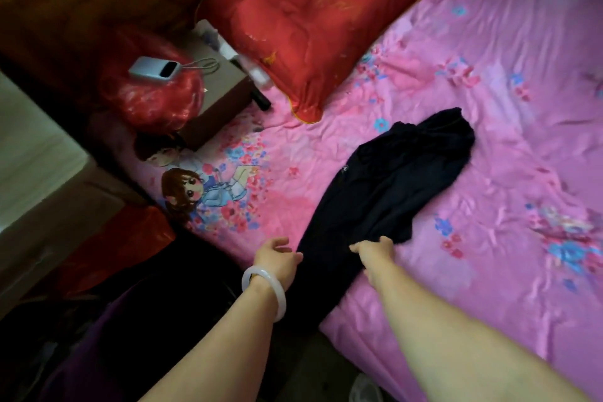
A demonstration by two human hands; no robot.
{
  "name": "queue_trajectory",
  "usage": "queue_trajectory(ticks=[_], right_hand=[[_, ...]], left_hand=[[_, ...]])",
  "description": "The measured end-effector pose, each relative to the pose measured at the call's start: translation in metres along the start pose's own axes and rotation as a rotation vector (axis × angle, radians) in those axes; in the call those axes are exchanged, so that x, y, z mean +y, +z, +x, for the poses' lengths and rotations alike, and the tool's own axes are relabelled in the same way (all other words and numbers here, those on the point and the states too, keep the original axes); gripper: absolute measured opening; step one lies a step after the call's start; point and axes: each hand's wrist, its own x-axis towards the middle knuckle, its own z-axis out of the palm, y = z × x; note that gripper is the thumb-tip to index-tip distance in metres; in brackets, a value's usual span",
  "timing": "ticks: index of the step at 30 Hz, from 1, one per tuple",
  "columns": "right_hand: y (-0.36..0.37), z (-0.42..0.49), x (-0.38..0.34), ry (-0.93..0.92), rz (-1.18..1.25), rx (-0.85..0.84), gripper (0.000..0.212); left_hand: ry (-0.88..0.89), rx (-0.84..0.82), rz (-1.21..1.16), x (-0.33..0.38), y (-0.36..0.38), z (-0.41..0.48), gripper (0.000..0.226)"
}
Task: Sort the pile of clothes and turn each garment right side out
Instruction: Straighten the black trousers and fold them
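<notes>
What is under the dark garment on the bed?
The dark garment lies flat on the pink sheet; only sheet shows around it. Its lower end hangs off the bed edge. The right hand grips it, the left hand is open beside it. Anything beneath is covered.

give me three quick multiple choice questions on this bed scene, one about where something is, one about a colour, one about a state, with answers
1. Where does the grey rectangular power bank lie?
A. on the shiny red plastic bag
B. on the red pillow
C. on the dark garment

2. What colour is the flowered bedsheet?
A. green
B. pink
C. white

3. What is the right hand doing?
A. resting flat on the sheet
B. holding the power bank
C. pinching the long dark navy cloth garment

Answers:
A, it sits atop the red bag beside the bed.
B, pink shows all around the garment.
C, its grip closes on the garment's lower part; the left hand is open beside it.
</notes>
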Motion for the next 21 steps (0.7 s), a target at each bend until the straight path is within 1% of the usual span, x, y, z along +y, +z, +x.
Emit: queue_trajectory(ticks=[2,3,4,6,7,8,9,11,12,14,15,17,19,21], right_hand=[[-0.003,0.083,0.023,0.029,0.217,-0.053,0.121],[-0.001,0.103,0.028,0.041,0.294,-0.061,0.125],[0.0,0.11,0.024,0.072,0.377,-0.071,0.116],[-0.002,0.06,-0.012,0.12,0.496,-0.154,0.071],[-0.002,0.028,-0.034,0.106,0.509,-0.219,0.052],[0.0,0.011,-0.047,0.082,0.514,-0.258,0.043],[0.002,0.0,-0.056,0.047,0.53,-0.294,0.044],[-0.001,-0.029,-0.068,-0.031,0.474,-0.307,0.056],[-0.005,-0.045,-0.075,-0.072,0.438,-0.318,0.053],[-0.014,-0.079,-0.082,-0.184,0.407,-0.356,0.028],[-0.022,-0.098,-0.089,-0.25,0.402,-0.403,0.019],[-0.038,-0.131,-0.103,-0.369,0.406,-0.53,0.022],[-0.053,-0.161,-0.12,-0.45,0.389,-0.644,0.036],[-0.073,-0.19,-0.136,-0.501,0.342,-0.775,0.051]], left_hand=[[-0.028,-0.011,-0.006,-0.007,0.021,0.004,0.041],[-0.035,-0.009,-0.014,-0.009,0.026,0.003,0.041],[-0.035,-0.006,-0.024,-0.01,0.03,0.001,0.04],[-0.023,0.007,-0.022,-0.008,0.036,-0.005,0.039],[-0.009,0.013,-0.016,-0.003,0.037,-0.008,0.039],[0.007,0.016,-0.013,0.002,0.036,-0.011,0.039],[0.028,0.024,-0.006,0.009,0.034,-0.015,0.039],[0.083,0.059,0.014,0.03,0.03,-0.029,0.038],[0.117,0.08,0.016,0.044,0.027,-0.037,0.038],[0.16,0.086,0.023,0.069,0.022,-0.051,0.039],[0.172,0.068,0.024,0.085,0.02,-0.063,0.044],[0.143,0.012,-0.018,0.11,0.017,-0.082,0.056],[0.061,-0.079,-0.123,0.13,0.014,-0.103,0.067],[0.059,-0.179,-0.255,0.15,0.008,-0.136,0.065]])
